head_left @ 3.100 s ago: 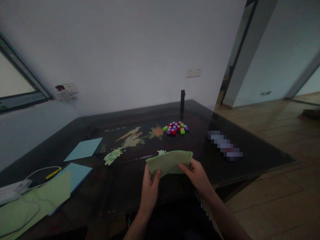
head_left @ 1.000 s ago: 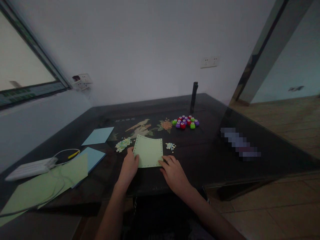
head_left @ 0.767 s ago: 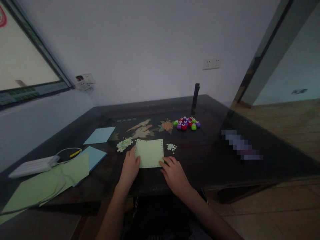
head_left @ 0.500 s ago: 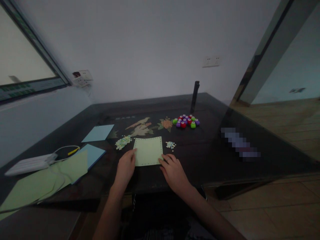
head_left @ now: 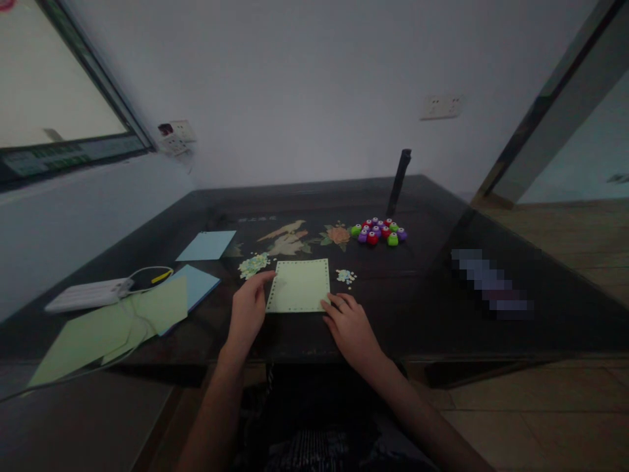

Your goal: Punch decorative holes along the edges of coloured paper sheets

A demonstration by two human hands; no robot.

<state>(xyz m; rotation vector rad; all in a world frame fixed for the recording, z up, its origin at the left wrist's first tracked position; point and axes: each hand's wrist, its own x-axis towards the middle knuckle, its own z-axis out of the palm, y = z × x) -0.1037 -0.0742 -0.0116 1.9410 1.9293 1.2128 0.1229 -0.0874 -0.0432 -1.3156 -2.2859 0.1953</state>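
Observation:
A pale green sheet of paper lies on the dark table in front of me. Small holes run along its edges. My left hand is beside its left edge, index finger stretched out to the upper part of that edge, the other fingers partly hidden. At the lower right corner, my right hand rests with fingers spread, their tips touching the paper. A pile of small pale paper bits lies off the sheet's upper left, and a smaller pile of bits is to its right.
Several red, green and purple round pieces sit behind, near an upright black stick-like object. At left are blue sheets, green sheets and a white power strip with a cable. A blurred-out object lies right.
My left hand has moved up along the paper's left edge, its index finger now stretched out. The right hand stays at the lower right corner. The camera view has shifted slightly.

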